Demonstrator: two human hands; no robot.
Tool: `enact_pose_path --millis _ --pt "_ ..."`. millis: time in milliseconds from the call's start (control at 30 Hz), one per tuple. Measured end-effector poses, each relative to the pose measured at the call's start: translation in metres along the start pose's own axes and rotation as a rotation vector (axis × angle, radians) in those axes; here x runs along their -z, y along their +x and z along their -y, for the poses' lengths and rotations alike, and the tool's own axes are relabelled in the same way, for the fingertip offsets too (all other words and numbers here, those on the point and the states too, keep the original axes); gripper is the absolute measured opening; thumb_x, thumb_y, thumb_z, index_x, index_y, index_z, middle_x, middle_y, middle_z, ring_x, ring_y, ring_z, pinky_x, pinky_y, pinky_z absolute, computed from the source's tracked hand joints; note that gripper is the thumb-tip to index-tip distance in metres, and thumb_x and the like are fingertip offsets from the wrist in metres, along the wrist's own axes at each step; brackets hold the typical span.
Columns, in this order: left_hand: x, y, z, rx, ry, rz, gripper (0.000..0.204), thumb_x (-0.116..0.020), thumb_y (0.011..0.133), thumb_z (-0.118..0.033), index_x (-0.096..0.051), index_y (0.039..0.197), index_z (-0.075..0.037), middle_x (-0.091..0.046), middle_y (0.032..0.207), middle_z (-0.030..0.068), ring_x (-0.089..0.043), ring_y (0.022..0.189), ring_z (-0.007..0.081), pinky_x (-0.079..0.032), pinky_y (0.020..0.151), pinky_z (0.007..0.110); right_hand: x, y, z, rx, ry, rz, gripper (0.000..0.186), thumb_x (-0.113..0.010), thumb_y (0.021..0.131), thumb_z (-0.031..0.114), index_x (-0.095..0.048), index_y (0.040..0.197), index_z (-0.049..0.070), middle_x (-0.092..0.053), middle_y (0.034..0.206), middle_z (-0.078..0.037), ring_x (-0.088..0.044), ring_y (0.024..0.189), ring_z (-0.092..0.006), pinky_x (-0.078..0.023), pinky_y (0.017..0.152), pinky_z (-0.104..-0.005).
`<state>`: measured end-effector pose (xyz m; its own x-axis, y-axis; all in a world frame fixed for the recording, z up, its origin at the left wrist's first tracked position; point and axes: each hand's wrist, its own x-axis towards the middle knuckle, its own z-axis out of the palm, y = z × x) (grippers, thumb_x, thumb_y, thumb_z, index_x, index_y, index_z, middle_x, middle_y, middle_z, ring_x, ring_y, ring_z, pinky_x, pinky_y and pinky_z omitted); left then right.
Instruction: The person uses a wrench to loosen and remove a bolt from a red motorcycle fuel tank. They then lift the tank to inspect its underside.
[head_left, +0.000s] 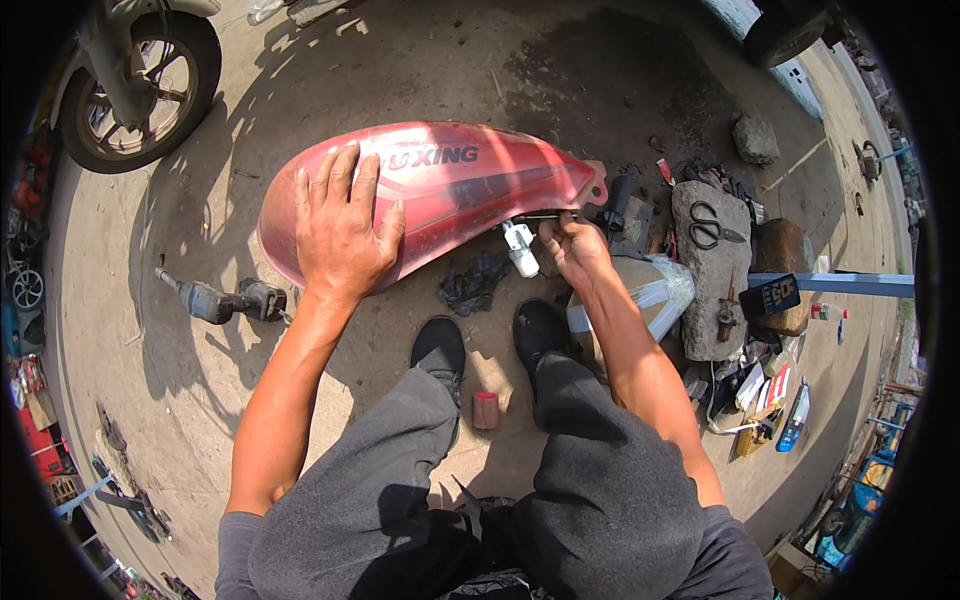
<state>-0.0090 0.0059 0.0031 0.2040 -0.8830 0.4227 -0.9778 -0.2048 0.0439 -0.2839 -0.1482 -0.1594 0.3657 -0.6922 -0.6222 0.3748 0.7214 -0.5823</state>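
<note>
A red motorcycle fuel tank (450,185) with a dark stripe lies on its side in front of me. My left hand (345,225) rests on its wide left end, fingers spread over the surface. Under the tank's right part sticks out a white and silver fuel tap (520,248). Just right of that, my right hand (578,248) is closed, its fingertips pinching a thin dark rod-like tool (540,215) whose tip reaches to the tap's mount. The tool's exact kind is too small to make out.
A power tool (220,298) lies on the ground at left, near a motorcycle wheel (140,90). Crumpled black plastic (474,283) and a small red cylinder (485,410) lie near my shoes. At right are a taped box (640,300) and a stone slab (712,285) bearing scissors (712,228).
</note>
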Motion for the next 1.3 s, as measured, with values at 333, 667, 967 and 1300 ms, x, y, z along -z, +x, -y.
enact_pose_path --millis 333,667,967,1300 --pt "0.000 0.000 0.000 0.000 0.003 0.007 0.056 -0.065 0.082 -0.030 -0.056 0.131 -0.005 -0.050 0.139 0.0153 -0.044 0.130 0.0335 -0.026 0.113 0.053 -0.006 0.007 -0.004 -0.056 0.113 -0.087 0.016 -0.050 0.099 0.007 -0.053 0.115 0.005 -0.058 0.112 -0.012 -0.061 0.097 -0.0264 -0.056 0.087 -0.0428" --pt "0.002 0.001 -0.001 -0.010 -0.012 -0.009 0.054 -0.065 0.081 -0.029 -0.057 0.129 -0.004 -0.052 0.136 0.0164 -0.045 0.129 0.0348 -0.027 0.112 0.053 -0.011 0.004 -0.007 -0.032 0.166 -0.096 0.017 -0.050 0.099 0.007 -0.054 0.116 0.002 -0.057 0.113 -0.012 -0.061 0.097 -0.0260 -0.057 0.085 -0.0392" --pt "0.000 0.001 0.001 -0.015 -0.003 -0.005 0.054 -0.064 0.082 -0.030 -0.058 0.129 -0.004 -0.051 0.137 0.0166 -0.045 0.129 0.0351 -0.028 0.112 0.053 -0.001 -0.021 -0.007 0.149 0.147 -0.096 0.015 -0.050 0.100 0.008 -0.054 0.110 -0.002 -0.062 0.100 -0.012 -0.065 0.085 -0.0236 -0.060 0.077 -0.0346" --pt "0.001 0.001 0.000 -0.008 0.006 0.005 0.054 -0.063 0.082 -0.030 -0.058 0.130 -0.005 -0.051 0.138 0.0165 -0.045 0.130 0.0350 -0.028 0.112 0.053 -0.027 -0.053 0.006 0.519 -0.171 -0.041 0.017 -0.051 0.099 0.008 -0.050 0.110 -0.006 -0.064 0.101 -0.016 -0.068 0.085 -0.0237 -0.060 0.075 -0.0320"
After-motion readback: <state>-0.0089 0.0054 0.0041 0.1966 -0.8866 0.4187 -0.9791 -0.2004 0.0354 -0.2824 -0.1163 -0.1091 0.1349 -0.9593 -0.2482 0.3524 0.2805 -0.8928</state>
